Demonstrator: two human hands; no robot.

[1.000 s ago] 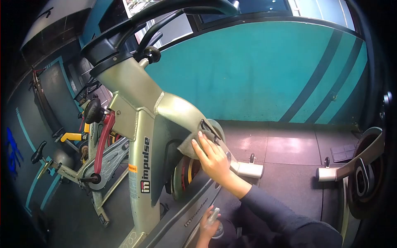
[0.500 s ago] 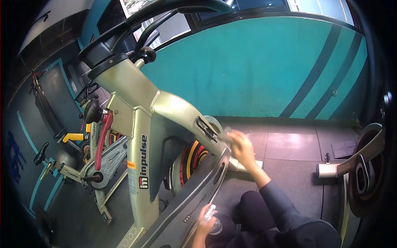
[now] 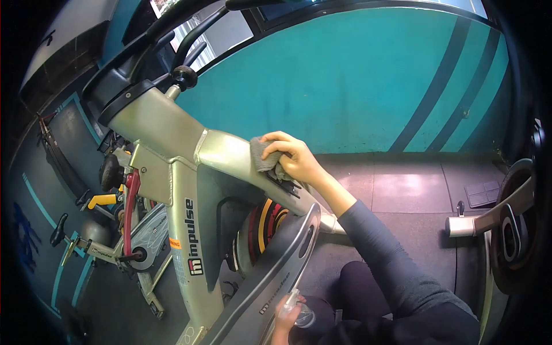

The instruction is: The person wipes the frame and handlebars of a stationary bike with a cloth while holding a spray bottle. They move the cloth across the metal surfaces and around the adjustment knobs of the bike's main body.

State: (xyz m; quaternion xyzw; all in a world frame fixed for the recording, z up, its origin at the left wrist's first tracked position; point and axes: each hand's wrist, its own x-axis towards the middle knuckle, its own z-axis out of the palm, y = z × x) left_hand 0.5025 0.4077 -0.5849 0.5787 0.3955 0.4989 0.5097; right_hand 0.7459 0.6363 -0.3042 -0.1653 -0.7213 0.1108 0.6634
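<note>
Our R hand (image 3: 297, 159) clutches crumpled grey cloth (image 3: 263, 159) against silver-green metal bike frame (image 3: 167, 123); L hand (image 3: 283, 319) grips clear plastic spray bottle (image 3: 303, 314). Wipe seems midway; lower frame prob. left.

Teal wall (image 3: 356, 80) behind, two dark diagonal stripes (image 3: 437, 98) across it. Grey rubber floor tiles (image 3: 402, 192). Far left: second Impulse spin bike (image 3: 123, 241), yellow grip (image 3: 102, 199), red lever (image 3: 127, 201). Right edge: third bike's flywheel (image 3: 512, 236), stabiliser end cap (image 3: 460, 226) on the floor, ribbed black plate (image 3: 482, 194) near it.
</note>
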